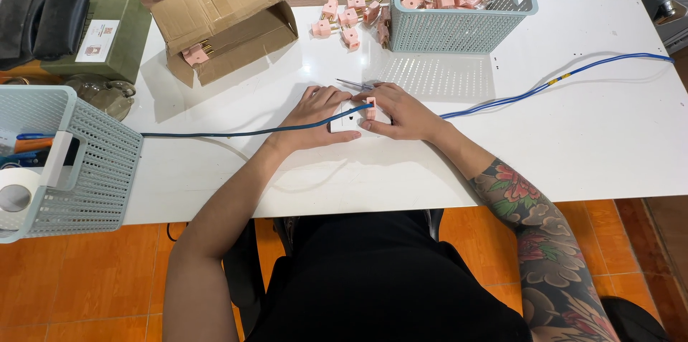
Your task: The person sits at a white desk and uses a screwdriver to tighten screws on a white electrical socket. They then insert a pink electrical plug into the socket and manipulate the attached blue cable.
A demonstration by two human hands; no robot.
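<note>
The pink plug point(370, 107) sits on the white socket block point(345, 121) at the middle of the white surface point(573, 141), pinched by your right hand point(401, 111) with its fingers closed on it. Your left hand point(315, 120) lies flat on the block, fingers released, with the blue cable point(236, 132) running across it. Thin tweezers point(352, 84) lie just beyond your hands. Farther off, loose pink plugs point(347, 18) lie beside a pale mesh basket point(459, 26), and an open cardboard box point(229, 23) stands to the left.
</note>
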